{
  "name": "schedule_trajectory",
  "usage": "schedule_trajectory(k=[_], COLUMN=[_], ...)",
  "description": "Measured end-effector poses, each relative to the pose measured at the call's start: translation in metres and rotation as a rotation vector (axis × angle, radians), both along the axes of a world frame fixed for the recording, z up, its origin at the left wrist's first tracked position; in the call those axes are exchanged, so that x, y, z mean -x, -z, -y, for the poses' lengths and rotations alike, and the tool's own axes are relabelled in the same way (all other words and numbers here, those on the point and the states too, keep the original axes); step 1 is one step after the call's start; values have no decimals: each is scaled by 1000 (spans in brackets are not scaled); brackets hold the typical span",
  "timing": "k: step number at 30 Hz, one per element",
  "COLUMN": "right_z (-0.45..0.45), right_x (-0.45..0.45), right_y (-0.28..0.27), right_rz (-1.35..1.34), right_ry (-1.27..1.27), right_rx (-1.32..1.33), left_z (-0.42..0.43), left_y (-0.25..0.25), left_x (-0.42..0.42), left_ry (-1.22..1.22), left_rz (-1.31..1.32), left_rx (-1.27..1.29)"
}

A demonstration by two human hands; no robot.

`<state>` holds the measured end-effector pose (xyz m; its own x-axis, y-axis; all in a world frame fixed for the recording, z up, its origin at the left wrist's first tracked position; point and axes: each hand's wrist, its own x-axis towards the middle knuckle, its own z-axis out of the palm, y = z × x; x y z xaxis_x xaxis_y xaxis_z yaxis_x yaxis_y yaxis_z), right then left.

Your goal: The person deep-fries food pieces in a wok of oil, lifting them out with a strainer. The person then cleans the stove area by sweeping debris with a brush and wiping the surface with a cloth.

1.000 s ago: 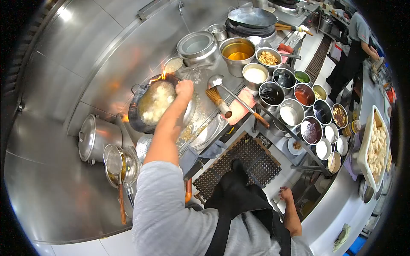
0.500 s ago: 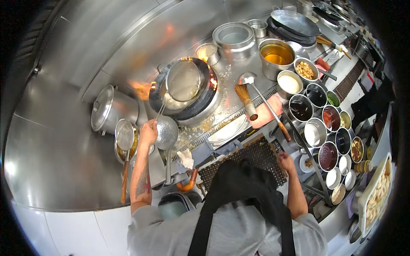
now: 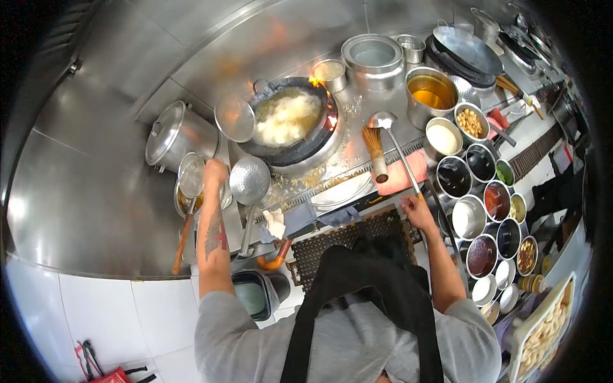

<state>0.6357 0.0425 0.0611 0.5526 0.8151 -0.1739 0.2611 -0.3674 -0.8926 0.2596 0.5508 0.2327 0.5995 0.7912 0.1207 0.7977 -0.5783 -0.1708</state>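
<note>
My left hand [image 3: 216,173] is closed round the handle of a round mesh strainer [image 3: 234,118], whose head hangs at the left rim of the wok. Pale food [image 3: 288,118] froths in oil inside the black wok [image 3: 298,156], and flames show at its right edge. My right hand [image 3: 415,209] is at the wooden handle end of a ladle [image 3: 397,145]; whether its fingers grip the handle is hard to tell. A bamboo brush [image 3: 375,156] lies beside the ladle near a pink cloth [image 3: 402,173].
A perforated skimmer [image 3: 249,181] and a lidded pot [image 3: 179,137] stand left of the wok. Sauce containers [image 3: 468,217] crowd the right side, beside an oil pot [image 3: 431,96]. A white tray [image 3: 543,329] of pale pieces is at lower right. A bin [image 3: 252,295] stands below.
My left hand came back from over the wok and took the strainer, which has moved left off the wok. My right hand has risen to the ladle handle. The view has shifted.
</note>
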Motion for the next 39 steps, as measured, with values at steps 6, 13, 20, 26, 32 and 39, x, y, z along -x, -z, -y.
schedule_trajectory(k=[6, 13, 20, 26, 32, 39], right_z=[37, 84, 147, 126, 90, 60], right_x=[-22, -34, -20, -14, 20, 24], right_y=[6, -8, 25, 44, 6, -13], right_rz=[-313, -528, -509, -200, -143, 419], right_ry=[45, 5, 42, -106, -94, 178], right_rx=[-11, 114, 174, 208, 203, 48], left_z=[58, 114, 124, 99, 123, 163], left_y=[26, 54, 36, 45, 1, -27], left_x=[-47, -107, -61, -66, -78, -78], left_ry=[-708, -671, -687, -640, -176, -46], left_rz=[1098, 1365, 1492, 1340, 587, 650], left_rx=[1362, 1632, 1492, 1228, 38, 11])
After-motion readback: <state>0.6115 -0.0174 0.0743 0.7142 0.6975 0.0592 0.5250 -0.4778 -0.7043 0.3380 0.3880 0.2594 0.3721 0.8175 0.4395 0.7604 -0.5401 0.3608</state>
